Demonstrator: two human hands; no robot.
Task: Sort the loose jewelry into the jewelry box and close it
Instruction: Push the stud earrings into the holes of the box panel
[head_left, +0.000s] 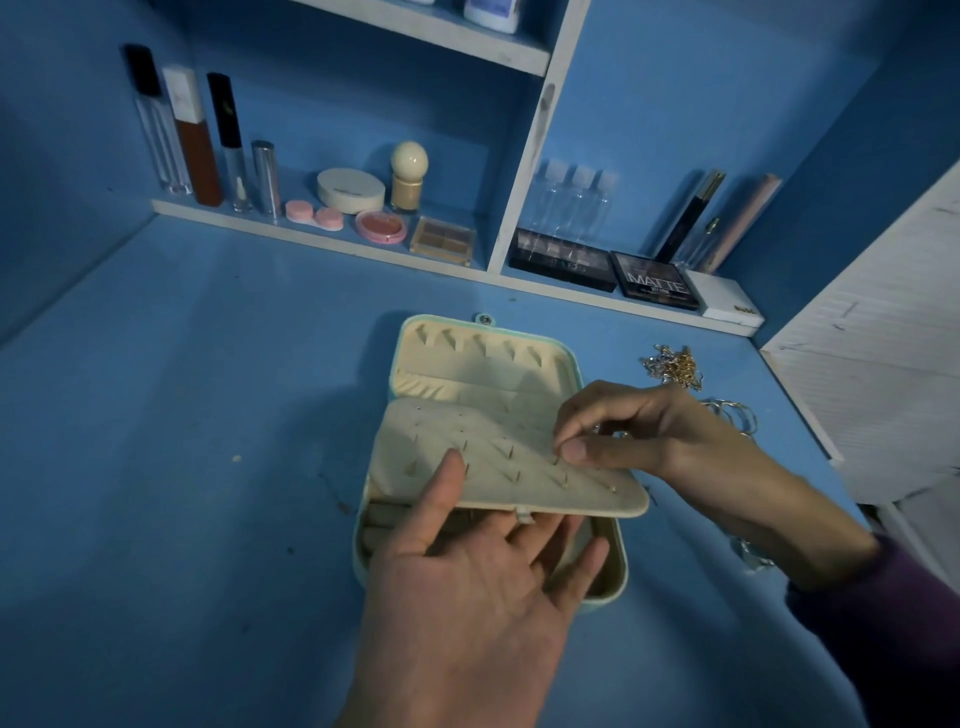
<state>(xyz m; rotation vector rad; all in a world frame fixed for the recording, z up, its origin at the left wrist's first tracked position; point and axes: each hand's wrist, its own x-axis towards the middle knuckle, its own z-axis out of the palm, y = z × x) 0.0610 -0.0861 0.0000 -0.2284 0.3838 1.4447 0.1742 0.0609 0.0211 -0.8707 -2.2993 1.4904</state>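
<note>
Over one open jewelry box (483, 358), left hand (467, 597) holds panel (519, 470), right hand (639, 436) pinches earring (557, 460).

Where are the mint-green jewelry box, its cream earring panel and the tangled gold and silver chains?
Mint-green jewelry box (483, 366): head view, inner lining of open lid.
Cream fabric earring panel (506, 465): head view, bare middle of panel.
Tangled gold and silver chains (674, 365): head view, centre of pile.
</note>
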